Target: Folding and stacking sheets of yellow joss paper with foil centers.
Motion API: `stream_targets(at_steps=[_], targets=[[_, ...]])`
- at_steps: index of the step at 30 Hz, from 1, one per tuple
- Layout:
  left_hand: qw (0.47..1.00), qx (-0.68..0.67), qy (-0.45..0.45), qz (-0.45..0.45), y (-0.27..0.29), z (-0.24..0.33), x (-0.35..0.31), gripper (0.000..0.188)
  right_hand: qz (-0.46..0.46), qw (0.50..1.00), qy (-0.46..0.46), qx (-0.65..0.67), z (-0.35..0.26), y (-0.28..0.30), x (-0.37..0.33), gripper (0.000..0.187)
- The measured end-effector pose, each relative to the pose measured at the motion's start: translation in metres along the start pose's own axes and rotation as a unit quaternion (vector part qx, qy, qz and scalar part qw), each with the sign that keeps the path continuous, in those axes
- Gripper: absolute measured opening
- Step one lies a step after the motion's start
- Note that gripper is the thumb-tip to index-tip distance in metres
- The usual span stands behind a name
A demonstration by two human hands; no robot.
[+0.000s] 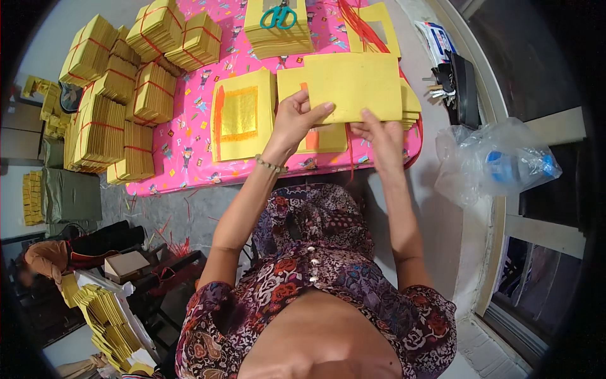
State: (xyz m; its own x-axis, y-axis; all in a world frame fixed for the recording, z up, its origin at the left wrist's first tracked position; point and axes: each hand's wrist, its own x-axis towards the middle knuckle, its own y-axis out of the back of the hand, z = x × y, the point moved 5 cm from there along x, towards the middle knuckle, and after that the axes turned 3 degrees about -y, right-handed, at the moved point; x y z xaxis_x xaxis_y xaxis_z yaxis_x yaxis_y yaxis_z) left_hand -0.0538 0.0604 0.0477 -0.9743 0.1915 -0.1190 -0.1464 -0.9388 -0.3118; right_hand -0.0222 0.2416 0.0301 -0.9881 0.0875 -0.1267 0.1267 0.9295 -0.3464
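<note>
Pink patterned cloth (189, 158) on the floor, covered in yellow paper. Left hand (295, 121) pinches the lower left of a yellow sheet (353, 85), right hand (379, 140) fingers touch its lower edge. Gold-foil stack (243, 114) just left of the left hand; tied bundles (120, 107) further left, scissors (278, 17) above.

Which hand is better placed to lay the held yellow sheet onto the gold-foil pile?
Left, probably. The left hand grips the yellow sheet at its lower left edge, right beside the gold-foil pile. The right hand only touches the sheet's lower edge, farther away.
</note>
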Motion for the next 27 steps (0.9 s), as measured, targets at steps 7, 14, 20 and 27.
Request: stream_targets(at_steps=[7, 14, 20, 27], targets=[[0.996, 0.039, -0.004, -0.078, -0.031, 0.002, 0.050, 0.030, 0.112, 0.974, 0.034, -0.193, -0.040, 0.070, 0.039, 0.025], [0.979, 0.157, 0.083, -0.101, -0.042, -0.047, 0.089, 0.029, 0.144, 0.856, 0.040, -0.495, -0.028, 0.133, 0.075, 0.039], [0.968, 0.214, 0.090, -0.098, -0.036, -0.076, 0.094, 0.034, 0.133, 0.820, 0.077, -0.551, -0.010, 0.146, 0.078, 0.039], [0.963, 0.255, 0.070, -0.060, -0.035, -0.083, 0.093, 0.032, 0.142, 0.779, 0.027, -0.610, -0.016, 0.128, 0.067, 0.037]])
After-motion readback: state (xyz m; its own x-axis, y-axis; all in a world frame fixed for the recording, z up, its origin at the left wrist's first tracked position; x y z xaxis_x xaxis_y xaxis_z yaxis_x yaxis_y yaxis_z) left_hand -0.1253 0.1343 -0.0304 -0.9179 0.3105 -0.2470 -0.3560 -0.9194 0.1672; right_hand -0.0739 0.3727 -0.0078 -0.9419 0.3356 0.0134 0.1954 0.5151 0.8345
